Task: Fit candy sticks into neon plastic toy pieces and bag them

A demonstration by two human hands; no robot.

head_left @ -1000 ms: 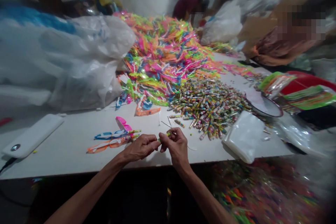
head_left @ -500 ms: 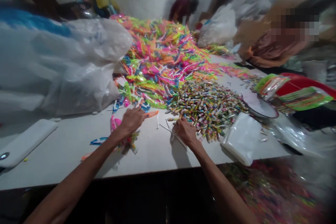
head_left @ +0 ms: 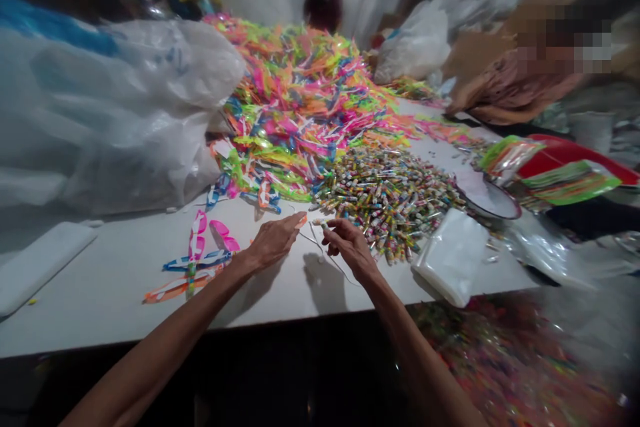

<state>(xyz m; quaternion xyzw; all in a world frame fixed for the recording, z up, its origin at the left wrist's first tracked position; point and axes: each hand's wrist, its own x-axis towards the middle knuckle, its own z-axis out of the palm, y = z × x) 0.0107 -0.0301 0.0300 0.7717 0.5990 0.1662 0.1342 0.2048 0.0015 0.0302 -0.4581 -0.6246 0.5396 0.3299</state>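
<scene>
My left hand (head_left: 273,240) hovers just above the white table (head_left: 125,300), its fingertips closed on a thin orange plastic strip (head_left: 301,219). My right hand (head_left: 349,245) is close beside it, pinching a small wrapped candy roll (head_left: 319,221). Both hands are at the near edge of a heap of small candy rolls (head_left: 395,193). Behind that rises a big pile of neon plastic strips (head_left: 310,93). Left of my left hand lie a few pink, blue and orange pieces (head_left: 197,257) flat on the table.
Large white plastic sacks (head_left: 125,107) fill the left side, with a white flat device (head_left: 40,263) before them. A stack of clear bags (head_left: 453,257), a round dish (head_left: 487,197) and a red basin (head_left: 575,157) stand right. Two other people (head_left: 520,80) (head_left: 323,3) are at the far side.
Both hands have drawn back from the piles and come together near the table's middle. The left now has an orange strip, the right a candy roll. The view has shifted slightly.
</scene>
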